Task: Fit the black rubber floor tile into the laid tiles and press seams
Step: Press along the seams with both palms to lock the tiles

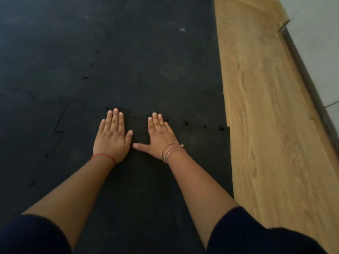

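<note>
A black rubber floor tile [201,153] lies flat in front of me, its far edge meeting the laid black tiles [128,61] along a jigsaw seam [185,123]. My left hand [111,137] rests palm down on the tile, fingertips at the seam. Beside it, my right hand [159,137] also lies flat with fingers spread, fingertips at the same seam. Neither hand holds anything. Small gaps show in the seam to the right of my right hand. Another jigsaw seam [57,132] runs along the tile's left side.
A strip of wood-pattern floor [266,125] runs along the right edge of the black tiles. Beyond it is a dark skirting line [310,85] and a pale wall [322,43]. Small white specks lie on the far tiles.
</note>
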Demonstrator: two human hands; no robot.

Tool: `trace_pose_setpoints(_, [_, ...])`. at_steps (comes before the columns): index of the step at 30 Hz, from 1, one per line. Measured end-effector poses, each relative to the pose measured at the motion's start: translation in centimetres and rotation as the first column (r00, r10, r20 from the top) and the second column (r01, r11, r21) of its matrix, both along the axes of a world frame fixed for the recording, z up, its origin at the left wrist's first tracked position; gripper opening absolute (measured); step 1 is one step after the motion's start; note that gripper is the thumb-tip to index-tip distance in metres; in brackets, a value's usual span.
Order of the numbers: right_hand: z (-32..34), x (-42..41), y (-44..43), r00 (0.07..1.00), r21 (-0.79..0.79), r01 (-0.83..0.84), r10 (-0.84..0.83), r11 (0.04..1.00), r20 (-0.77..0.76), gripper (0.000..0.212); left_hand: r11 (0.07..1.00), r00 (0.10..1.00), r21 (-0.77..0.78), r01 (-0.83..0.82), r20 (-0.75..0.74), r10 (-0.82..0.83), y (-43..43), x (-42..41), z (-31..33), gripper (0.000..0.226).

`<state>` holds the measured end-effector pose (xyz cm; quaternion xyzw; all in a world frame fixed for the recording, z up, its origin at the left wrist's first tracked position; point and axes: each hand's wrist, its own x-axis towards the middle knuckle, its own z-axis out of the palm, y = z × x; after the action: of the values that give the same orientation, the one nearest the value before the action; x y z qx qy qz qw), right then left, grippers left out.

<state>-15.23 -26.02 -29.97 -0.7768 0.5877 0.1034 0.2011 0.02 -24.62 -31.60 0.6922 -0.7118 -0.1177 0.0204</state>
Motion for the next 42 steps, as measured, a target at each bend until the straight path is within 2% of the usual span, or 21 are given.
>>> trace_pose_setpoints(3, [-0.3, -3.5, 1.5, 0.982, -0.13, 0.186, -0.186, 0.974, 0.014, 0.105, 1.0, 0.999, 0.02, 0.01, -0.045, -0.009, 0.0, -1.9, 0.5, 0.065])
trace_pose_setpoints(6, [-0.8, -7.5, 3.9, 0.924, -0.256, 0.364, -0.382, 0.896, -0.023, 0.109, 0.971, 0.969, -0.003, 0.24, -0.061, -0.24, 0.7, -6.5, 0.5, 0.064])
trace_pose_setpoints(9, [-0.9, -8.2, 3.6, 0.932, -0.201, 0.33, -0.353, 0.922, -0.089, 0.107, 0.968, 0.966, -0.04, 0.247, -0.064, -0.249, 0.4, -8.8, -0.3, 0.063])
trace_pose_setpoints(13, [0.5, -8.6, 1.2, 0.942, -0.006, 0.256, -0.251, 0.967, -0.223, 0.113, 0.967, 0.967, -0.051, 0.251, -0.04, -0.253, 0.2, -8.5, -0.8, 0.064])
trace_pose_setpoints(16, [1.7, -9.1, 0.6, 0.948, 0.112, 0.243, -0.212, 0.963, -0.236, 0.117, 0.963, 0.963, -0.019, 0.268, -0.033, -0.269, 0.2, -8.5, -0.2, 0.065])
trace_pose_setpoints(23, [1.7, -10.5, 1.5, 0.968, 0.084, 0.24, -0.232, 0.967, -0.099, 0.112, 0.969, 0.969, 0.025, 0.247, -0.034, -0.246, 0.0, -8.7, 0.4, 0.065])
trace_pose_setpoints(26, [1.1, -13.4, 3.4, 0.9, -0.049, 0.429, -0.431, 0.902, -0.068, 0.12, 0.97, 0.971, 0.039, 0.239, -0.035, -0.238, 1.0, -9.7, 0.6, 0.065])
trace_pose_setpoints(28, [0.4, -14.3, 4.1, 0.864, -0.08, 0.491, -0.496, 0.868, -0.087, 0.126, 0.974, 0.973, 0.002, 0.227, -0.046, -0.226, 2.3, -10.5, 0.0, 0.066])
trace_pose_setpoints(37, [0.9, -14.4, 2.1, 0.87, 0.047, 0.454, -0.431, 0.89, -0.241, 0.135, 0.98, 0.979, -0.023, 0.197, -0.044, -0.197, 2.8, -11.0, -0.5, 0.066])
trace_pose_setpoints(42, [3.0, -15.2, 1.8, 0.897, 0.168, 0.414, -0.37, 0.895, -0.241, 0.124, 0.976, 0.977, 0.045, 0.214, -0.017, -0.214, 2.5, -10.7, 0.0, 0.067])
